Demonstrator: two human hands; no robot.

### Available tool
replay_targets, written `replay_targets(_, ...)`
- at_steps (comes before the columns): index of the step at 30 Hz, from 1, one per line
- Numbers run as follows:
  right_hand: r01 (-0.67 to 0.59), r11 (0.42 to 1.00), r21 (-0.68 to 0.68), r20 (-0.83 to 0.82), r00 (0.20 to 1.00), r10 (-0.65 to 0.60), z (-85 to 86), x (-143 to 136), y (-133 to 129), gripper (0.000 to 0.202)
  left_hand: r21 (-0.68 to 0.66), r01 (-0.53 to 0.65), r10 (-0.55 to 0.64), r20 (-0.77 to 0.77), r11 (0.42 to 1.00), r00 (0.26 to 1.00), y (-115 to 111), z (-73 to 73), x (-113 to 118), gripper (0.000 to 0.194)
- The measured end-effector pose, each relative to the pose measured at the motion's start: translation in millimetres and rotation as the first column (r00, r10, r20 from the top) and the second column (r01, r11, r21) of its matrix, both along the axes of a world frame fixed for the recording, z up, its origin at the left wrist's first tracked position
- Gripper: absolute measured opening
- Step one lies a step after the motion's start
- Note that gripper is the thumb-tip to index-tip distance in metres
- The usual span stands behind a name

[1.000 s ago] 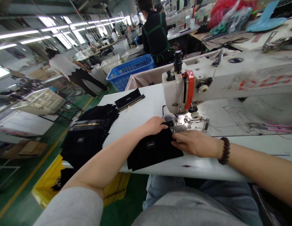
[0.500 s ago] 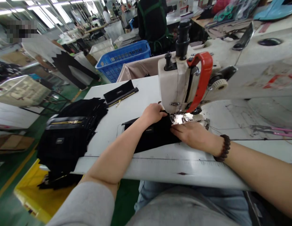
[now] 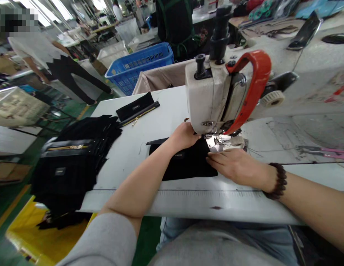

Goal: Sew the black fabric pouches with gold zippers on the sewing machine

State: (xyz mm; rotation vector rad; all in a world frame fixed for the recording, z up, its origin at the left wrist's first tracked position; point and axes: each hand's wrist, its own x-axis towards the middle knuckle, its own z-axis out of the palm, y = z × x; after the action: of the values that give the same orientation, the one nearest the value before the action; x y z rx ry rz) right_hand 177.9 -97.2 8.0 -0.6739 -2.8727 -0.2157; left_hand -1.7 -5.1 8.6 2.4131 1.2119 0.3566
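A black fabric pouch piece (image 3: 185,164) with a small label lies flat on the white table (image 3: 188,199), its far edge under the head of a white sewing machine (image 3: 208,99) with a red guard. My left hand (image 3: 184,135) presses on the pouch's far edge next to the presser foot (image 3: 222,139). My right hand (image 3: 234,166) rests palm down on the pouch's right edge, fingers pointing left toward the foot. A dark bead bracelet (image 3: 277,181) circles my right wrist.
A stack of black pouches with gold zippers (image 3: 74,155) sits at the table's left end, a single zipper pouch (image 3: 137,107) behind it. A blue basket (image 3: 141,68) and people stand beyond. Pink-handled scissors (image 3: 324,151) lie at right.
The view has moved closer to the machine. The pouch has slid farther in under the machine head, and both hands followed it toward the presser foot.
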Motion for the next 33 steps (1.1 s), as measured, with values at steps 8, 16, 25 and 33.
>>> replay_targets(8,0.026,1.0,-0.018,-0.02,0.999,-0.026,3.8,-3.0,0.7,0.033,0.052,-0.009,0.004,0.087,0.999,0.996,0.7,-6.1,4.5,0.01)
replay_targets(16,0.006,0.999,0.037,-0.044,0.999,-0.005,2.0,-5.7,-2.2,0.036,-0.014,0.071,-0.068,0.15,0.997,0.986,1.5,3.0,0.1,0.02)
replay_targets(25,-0.005,0.998,0.064,-0.048,0.999,0.008,1.3,-7.0,-2.5,0.039,0.012,0.071,-0.072,0.112,0.997,0.991,3.0,-2.8,0.3,0.017)
replay_targets(33,-0.012,0.996,0.088,-0.045,0.999,0.016,2.1,-8.2,-4.3,0.04,0.03,0.039,-0.041,0.074,0.999,0.996,4.8,-7.0,1.5,0.015)
